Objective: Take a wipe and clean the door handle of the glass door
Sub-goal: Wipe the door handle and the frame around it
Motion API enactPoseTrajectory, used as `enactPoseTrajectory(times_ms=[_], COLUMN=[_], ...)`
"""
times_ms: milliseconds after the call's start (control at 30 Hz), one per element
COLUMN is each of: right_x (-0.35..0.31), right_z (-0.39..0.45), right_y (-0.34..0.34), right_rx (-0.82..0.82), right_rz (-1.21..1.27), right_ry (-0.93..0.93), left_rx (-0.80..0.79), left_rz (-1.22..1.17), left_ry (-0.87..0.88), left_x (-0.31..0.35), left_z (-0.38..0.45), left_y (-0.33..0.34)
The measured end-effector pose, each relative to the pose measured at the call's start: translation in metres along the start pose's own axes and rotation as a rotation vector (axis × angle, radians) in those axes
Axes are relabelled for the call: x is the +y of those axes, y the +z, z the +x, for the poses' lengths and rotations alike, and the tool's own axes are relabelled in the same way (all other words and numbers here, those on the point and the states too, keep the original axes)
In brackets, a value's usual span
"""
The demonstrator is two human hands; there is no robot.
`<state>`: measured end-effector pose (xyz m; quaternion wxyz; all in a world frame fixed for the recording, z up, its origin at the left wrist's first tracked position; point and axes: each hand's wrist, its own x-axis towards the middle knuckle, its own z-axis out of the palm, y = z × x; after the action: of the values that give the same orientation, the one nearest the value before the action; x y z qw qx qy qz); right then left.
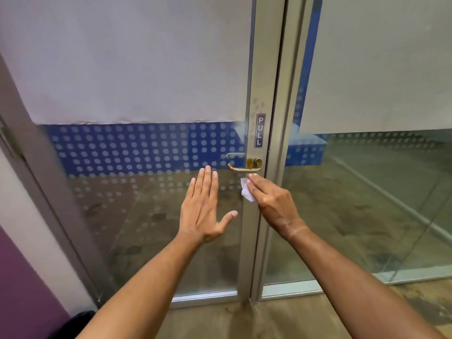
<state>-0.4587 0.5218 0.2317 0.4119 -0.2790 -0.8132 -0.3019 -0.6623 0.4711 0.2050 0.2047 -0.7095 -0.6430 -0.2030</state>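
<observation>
A brass lever door handle (243, 168) with a round lock cylinder (256, 162) sits on the metal stile of the glass door (146, 216), under a "PULL" label (260, 130). My right hand (271, 201) pinches a small white wipe (245, 189) just below the handle, a short gap apart from it. My left hand (204, 206) is flat and open, fingers together and thumb out, held against or just in front of the glass to the left of the handle.
The door frame (278, 143) separates the door from a fixed glass panel (367, 192) on the right. Frosted film and dot patterns cover the upper glass. A purple wall (22, 277) stands at the left, with a dark object at its foot.
</observation>
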Motion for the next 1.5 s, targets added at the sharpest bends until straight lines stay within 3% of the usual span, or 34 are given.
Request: enactPoseTrajectory(times_ms=[267,900,1167,1333,1500], right_x=[0.025,0.056,0.054,0.067,0.064], right_z=[0.004,0.074,0.085,0.096,0.092], right_y=[0.067,0.192,0.221,0.218,0.225], right_rx=[-0.201,-0.335,-0.551,-0.599,-0.662], right_rz=[0.097,-0.054,-0.065,-0.139,-0.026], right_ry=[0.095,0.310,0.378,0.344,0.369], left_rx=[-0.036,-0.012,0.133,0.180,0.250], left_rz=[0.010,-0.009,0.022,0.056,0.083], left_ry=[-0.040,0.058,0.128,0.148,0.186], left_x=[-0.020,-0.106,-0.118,-0.119,-0.114], left_z=[0.037,0.181,0.214,0.222,0.232], left_y=[0.047,0.152,0.166,0.168,0.170])
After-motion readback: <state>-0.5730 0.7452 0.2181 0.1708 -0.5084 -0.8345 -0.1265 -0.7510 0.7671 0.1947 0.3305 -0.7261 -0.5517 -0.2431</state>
